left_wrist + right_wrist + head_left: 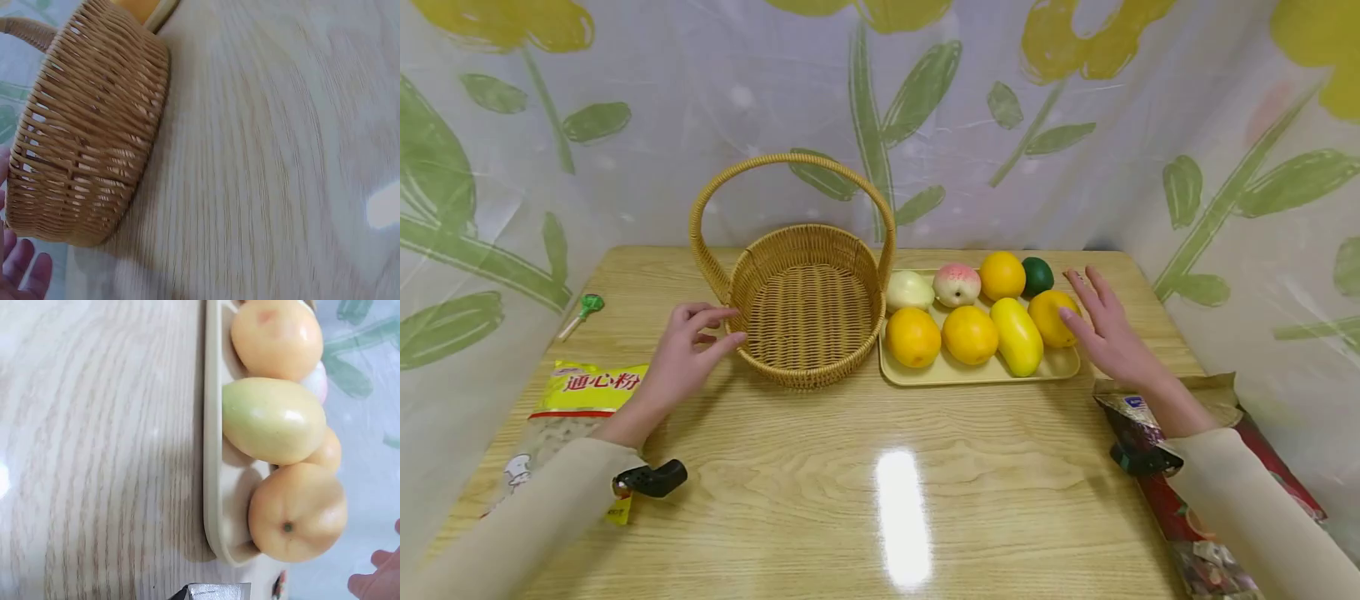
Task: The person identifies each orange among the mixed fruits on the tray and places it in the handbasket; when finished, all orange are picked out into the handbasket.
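Note:
A round wicker basket (808, 367) with a tall arched handle stands left of centre. My left hand (688, 354) is at its left side, fingers loosely bent, with the fingertips right at the rim; in the left wrist view, fingers (39, 275) show beside the woven wall. Right of the basket lies a beige tray (895, 372) of fruit: several oranges (913, 337), a yellow mango-shaped fruit (1017, 337), a peach (957, 285), a pale fruit (909, 292) and a dark green one (1037, 276). My right hand (1108, 337) spreads its fingers over the tray's right end, thumb close to the rightmost orange (297, 512).
At the left lies a yellow bag of pasta (572, 400) beneath my left forearm, with a green lollipop (592, 303) behind it. A dark red and gold package (1202, 500) lies under my right forearm. A flowered curtain (970, 125) borders the wooden table (790, 500).

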`<state>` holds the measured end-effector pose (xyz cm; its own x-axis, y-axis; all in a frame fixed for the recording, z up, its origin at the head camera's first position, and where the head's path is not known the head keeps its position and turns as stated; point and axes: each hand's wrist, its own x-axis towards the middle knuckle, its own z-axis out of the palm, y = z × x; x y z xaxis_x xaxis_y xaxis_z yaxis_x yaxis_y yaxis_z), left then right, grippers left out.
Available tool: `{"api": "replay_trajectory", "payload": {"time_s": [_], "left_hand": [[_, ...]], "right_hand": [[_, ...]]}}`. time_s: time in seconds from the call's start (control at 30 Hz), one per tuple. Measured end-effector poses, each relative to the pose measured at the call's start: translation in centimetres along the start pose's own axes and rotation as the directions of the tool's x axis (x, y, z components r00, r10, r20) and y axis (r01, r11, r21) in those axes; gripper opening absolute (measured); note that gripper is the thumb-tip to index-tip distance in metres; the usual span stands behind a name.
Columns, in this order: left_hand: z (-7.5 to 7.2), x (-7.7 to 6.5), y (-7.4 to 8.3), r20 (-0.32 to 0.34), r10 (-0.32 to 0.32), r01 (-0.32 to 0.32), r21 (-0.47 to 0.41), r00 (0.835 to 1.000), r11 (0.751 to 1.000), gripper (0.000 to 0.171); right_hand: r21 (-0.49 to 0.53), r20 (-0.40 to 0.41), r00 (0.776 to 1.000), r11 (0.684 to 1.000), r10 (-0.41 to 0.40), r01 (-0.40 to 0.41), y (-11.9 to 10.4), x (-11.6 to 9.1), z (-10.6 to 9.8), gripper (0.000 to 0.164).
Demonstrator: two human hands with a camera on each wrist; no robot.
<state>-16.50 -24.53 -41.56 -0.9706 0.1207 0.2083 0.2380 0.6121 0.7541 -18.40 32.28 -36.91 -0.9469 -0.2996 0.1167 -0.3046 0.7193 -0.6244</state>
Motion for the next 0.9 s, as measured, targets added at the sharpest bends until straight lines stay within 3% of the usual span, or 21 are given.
{"api": "replay_trajectory", "payload": {"time_s": [0.13,0.37,0.57,0.9], "left_hand": [[0.2,-0.1,-0.1,0.038,-0.096,0.099,-0.116,0.995,0.988,0.055],[0.6,-0.5,-0.3,0.089,-0.218,0.234,-0.254,0.972,0.939,0.066],[0.9,-0.7,-0.2,0.101,-0.251,0.271,-0.372,0.963,0.888,0.065],[1.4,-0.5,-0.9,0.087,-0.269,0.280,-0.428,0.959,0.859,0.064]], "right_hand": [[0.051,0.006,0.999,0.998,0.046,-0.046,0.6,0.3,-0.3,0.062],[0.139,0.095,0.981,0.973,0.170,-0.182,1.5,1.3,-0.5,0.064],[0.116,0.145,0.968,0.968,0.204,-0.221,1.9,1.6,-0.3,0.067],[0.158,0.155,0.977,0.972,0.148,-0.172,2.6,2.6,0.3,0.065]]}}
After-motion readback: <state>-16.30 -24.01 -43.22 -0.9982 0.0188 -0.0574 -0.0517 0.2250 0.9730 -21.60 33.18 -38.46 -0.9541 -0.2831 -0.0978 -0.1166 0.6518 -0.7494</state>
